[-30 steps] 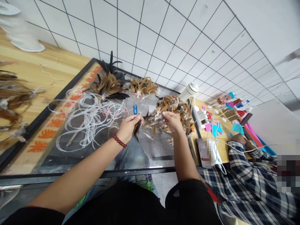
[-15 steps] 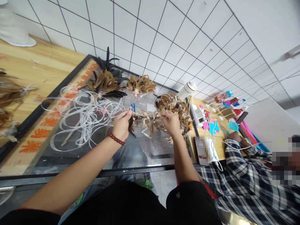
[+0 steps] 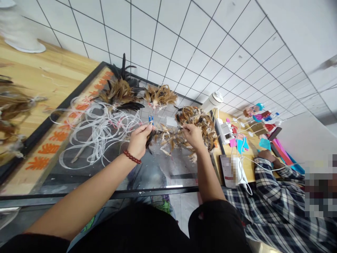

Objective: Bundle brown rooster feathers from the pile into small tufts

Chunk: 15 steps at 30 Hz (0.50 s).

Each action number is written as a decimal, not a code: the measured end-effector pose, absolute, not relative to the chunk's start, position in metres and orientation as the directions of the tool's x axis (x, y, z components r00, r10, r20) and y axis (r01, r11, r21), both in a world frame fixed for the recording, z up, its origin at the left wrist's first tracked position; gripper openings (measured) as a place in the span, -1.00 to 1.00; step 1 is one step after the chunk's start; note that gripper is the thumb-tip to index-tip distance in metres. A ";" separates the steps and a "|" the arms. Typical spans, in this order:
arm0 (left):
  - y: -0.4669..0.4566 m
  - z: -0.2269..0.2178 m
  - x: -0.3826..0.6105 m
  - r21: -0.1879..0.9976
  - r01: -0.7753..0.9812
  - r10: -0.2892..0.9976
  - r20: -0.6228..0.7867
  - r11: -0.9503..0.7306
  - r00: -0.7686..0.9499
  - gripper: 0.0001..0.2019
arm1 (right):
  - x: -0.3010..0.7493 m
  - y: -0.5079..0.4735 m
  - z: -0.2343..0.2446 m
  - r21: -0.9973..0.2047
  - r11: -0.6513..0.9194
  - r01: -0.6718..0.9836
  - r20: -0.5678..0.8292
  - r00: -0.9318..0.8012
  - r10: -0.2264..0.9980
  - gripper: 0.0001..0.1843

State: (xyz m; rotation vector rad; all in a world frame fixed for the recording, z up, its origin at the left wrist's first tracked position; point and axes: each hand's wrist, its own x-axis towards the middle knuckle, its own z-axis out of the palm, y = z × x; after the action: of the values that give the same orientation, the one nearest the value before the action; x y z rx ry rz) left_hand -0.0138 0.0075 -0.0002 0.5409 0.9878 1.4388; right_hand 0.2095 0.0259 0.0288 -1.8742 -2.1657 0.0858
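My left hand (image 3: 139, 138), with a red bead bracelet on the wrist, is closed in a pinch on a dark feather (image 3: 149, 142) whose tip hangs down over the glass tabletop. My right hand (image 3: 194, 136) is also closed, thumb against fingers; what lies at its fingertips is too small to make out. Loose brown feathers (image 3: 166, 137) are spread between the two hands. Beside the right hand is a large heap of brown feathers (image 3: 206, 123). A small blue tool (image 3: 151, 119) stands just beyond my left fingertips.
Tangled clear plastic strips (image 3: 92, 137) cover the table's left side. Feather bunches (image 3: 159, 95) lie along the back, near a white bottle (image 3: 213, 101). At right are a power strip (image 3: 238, 170), cables, a phone (image 3: 228, 170) and a co-worker's plaid sleeve (image 3: 264, 175).
The view has shifted slightly. Both hands stay in nearly the same place, still pinched; the left thumb and fingers sit slightly closer to the blue tool.
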 end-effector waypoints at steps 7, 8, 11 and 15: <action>0.006 -0.004 -0.011 0.810 -0.573 0.958 -0.247 0.123 -0.143 -0.74 | 0.197 0.007 0.031 -0.142 0.305 0.942 0.115 -0.290 0.950 -0.66; 0.006 -0.004 -0.011 0.815 -0.566 0.960 -0.242 0.122 -0.141 -0.74 | 0.194 0.006 0.028 -0.146 0.345 0.927 0.085 -0.336 0.938 -0.67; 0.006 -0.005 -0.012 0.826 -0.552 0.965 -0.224 0.115 -0.135 -0.74 | 0.193 0.007 0.022 -0.181 0.303 0.936 0.112 -0.286 0.952 -0.73; 0.006 -0.005 -0.013 0.828 -0.544 0.967 -0.232 0.138 -0.108 -0.71 | 0.205 0.009 0.033 -0.581 0.140 0.802 0.205 -0.023 0.979 -0.75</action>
State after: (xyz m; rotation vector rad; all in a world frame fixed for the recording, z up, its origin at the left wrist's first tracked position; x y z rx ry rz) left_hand -0.0126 0.0058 -0.0046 0.5668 0.9850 1.3985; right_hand 0.2049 0.0088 0.0331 -1.7027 -1.8653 0.4116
